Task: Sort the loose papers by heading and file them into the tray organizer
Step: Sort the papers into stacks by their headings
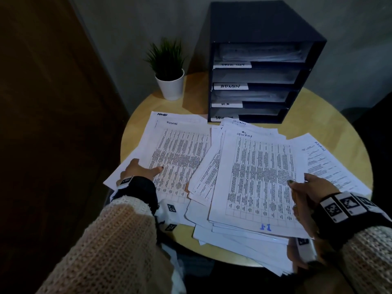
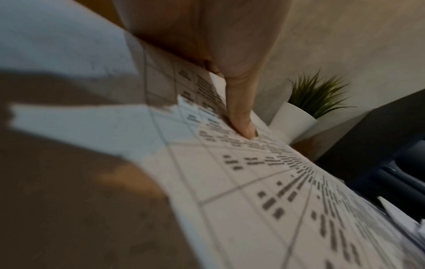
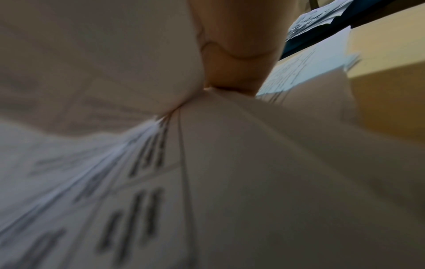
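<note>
On the round table (image 1: 350, 124) before the tray organizer (image 1: 261, 66), the left hand (image 1: 140, 169) lay flat, fingers straight, on the ADMIN sheet (image 1: 180, 149), while the right hand (image 1: 314, 187) pinched the SECURITY sheet (image 1: 258, 172) topping the middle pile.

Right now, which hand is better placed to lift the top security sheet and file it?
Probably the right hand: its thumb and fingers already pinch the right edge of the Security sheet. The left hand lies flat on the Admin sheet.
</note>
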`<state>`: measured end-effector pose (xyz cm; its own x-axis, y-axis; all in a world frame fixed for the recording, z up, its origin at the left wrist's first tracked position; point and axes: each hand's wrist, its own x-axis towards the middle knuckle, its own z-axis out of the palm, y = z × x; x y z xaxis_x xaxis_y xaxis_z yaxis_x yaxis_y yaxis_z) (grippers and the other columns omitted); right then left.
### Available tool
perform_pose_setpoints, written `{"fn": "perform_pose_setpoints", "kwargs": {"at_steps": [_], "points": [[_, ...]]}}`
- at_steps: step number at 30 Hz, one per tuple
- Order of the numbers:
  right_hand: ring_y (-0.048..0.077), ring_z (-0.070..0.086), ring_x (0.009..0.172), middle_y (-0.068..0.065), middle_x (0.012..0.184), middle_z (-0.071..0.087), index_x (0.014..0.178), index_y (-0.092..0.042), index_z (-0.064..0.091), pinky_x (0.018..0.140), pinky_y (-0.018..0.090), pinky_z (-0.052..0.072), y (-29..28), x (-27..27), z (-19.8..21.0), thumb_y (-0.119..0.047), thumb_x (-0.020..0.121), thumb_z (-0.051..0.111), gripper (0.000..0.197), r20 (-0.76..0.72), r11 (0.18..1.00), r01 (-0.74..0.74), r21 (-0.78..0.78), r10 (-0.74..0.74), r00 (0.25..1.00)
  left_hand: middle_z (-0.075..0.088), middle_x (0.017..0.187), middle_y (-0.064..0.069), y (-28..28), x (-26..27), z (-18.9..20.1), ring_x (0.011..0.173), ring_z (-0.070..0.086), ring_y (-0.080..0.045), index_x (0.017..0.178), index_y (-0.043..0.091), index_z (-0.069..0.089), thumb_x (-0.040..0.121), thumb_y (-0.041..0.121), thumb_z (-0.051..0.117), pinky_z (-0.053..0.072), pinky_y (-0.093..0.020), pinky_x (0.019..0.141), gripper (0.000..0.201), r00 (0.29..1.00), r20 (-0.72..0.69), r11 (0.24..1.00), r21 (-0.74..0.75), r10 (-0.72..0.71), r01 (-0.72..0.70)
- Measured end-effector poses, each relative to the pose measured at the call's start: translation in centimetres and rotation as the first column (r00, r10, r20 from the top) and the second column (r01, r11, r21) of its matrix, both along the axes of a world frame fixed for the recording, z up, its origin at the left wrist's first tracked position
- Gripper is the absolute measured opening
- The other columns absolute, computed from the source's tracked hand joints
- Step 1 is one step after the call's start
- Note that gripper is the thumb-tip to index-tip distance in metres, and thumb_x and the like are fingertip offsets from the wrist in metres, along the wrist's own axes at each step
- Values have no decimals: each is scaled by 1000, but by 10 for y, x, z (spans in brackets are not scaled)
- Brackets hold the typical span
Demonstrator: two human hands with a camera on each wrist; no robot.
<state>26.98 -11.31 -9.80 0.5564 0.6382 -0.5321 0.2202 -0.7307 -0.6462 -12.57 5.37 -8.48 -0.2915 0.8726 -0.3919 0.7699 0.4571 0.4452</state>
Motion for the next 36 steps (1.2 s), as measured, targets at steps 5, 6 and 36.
{"fn": "perform_pose_setpoints", "kwargs": {"at_steps": [5,6,36], "points": [[32,62,101,12,101,63,119,-11,58,93,43,47,2,6,-7,-46,73,73,60,55,997,-43,-62,47,997,60,89,-13,-8,17,12,75,55,-30,106,15,56,90,23,60,49,-38,70,19,984,124,961,260,-128,92],[32,61,102,13,104,64,120,-11,58,91,40,47,1,2,-1,-44,76,71,57,67,997,-47,-69,51,996,58,85,-12,-11,21,17,69,52,-29,103,16,56,93,21,54,45,-36,65,12,984,119,953,286,-134,96],[13,72,74,-4,93,74,131,-17,46,61,28,59,-18,20,16,-13,100,37,33,-595,722,493,485,-140,791,56,105,-2,-12,34,70,95,52,-15,118,10,52,91,17,58,41,-21,76,29,795,606,678,596,-28,-430]]}}
